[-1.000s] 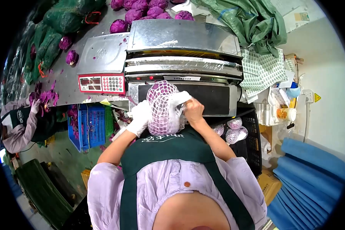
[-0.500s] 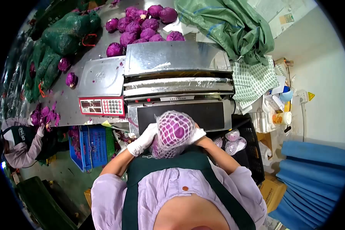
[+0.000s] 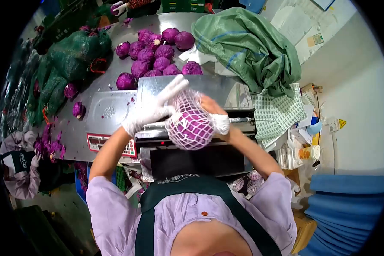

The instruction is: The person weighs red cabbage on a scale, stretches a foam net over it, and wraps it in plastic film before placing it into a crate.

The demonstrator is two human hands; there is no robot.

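A red cabbage [image 3: 191, 130] in a white foam net hangs over the front of the wrapping machine [image 3: 158, 91], with clear film gathered at its top. My right hand [image 3: 219, 119], in a white glove with bare fingertips, grips the cabbage's right side and upper end. On the other side, my gloved left hand [image 3: 151, 112] has its fingers stretched up and apart, the thumb right at the net. Below the cabbage lies the machine's black plate [image 3: 192, 162].
Left of the machine stands a scale [image 3: 111, 111] with a red keypad. Several bare cabbages [image 3: 147, 55] lie behind, beside a green sack [image 3: 251, 51]. Netted cabbages [image 3: 254, 183] sit low at right. Another person [image 3: 21, 164] handles purple leaves at far left.
Both hands and the netted cabbage have moved up and forward, from the black plate to over the rollers. My left hand has opened from the cabbage's side, and the view has tilted up.
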